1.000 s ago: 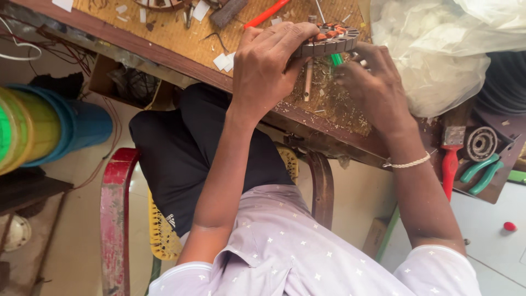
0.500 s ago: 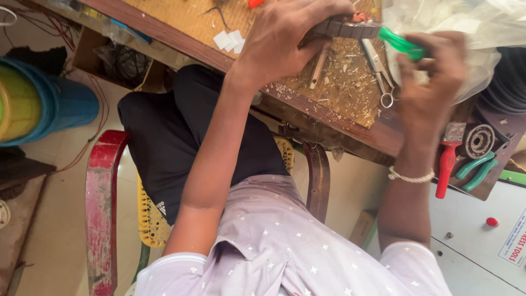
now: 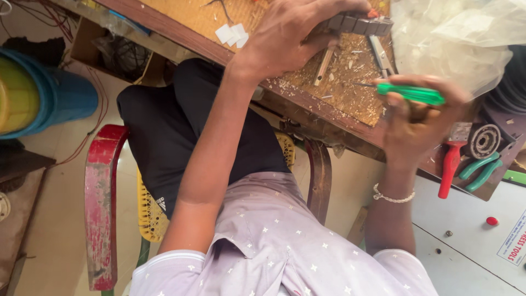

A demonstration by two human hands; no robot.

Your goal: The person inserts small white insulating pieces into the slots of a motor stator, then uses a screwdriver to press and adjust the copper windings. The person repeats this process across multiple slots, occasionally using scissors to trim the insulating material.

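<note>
Fingers of the left hand curl down over a dark ribbed metal block and press it onto the wooden bench, the thumb side toward the body. The right hand is clenched around a green-handled screwdriver, whose thin shaft points left, toward the block. The screwdriver's long axis lies nearly level across the view, with its tip just short of a pair of scissors that rests between tool and block. So the block sits up and to the left of the screwdriver tip, near but apart, already under the left hand. Wood shavings litter the bench there. A plastic bag bulges just beyond the right hand, and red-handled pliers lie below it.
</note>
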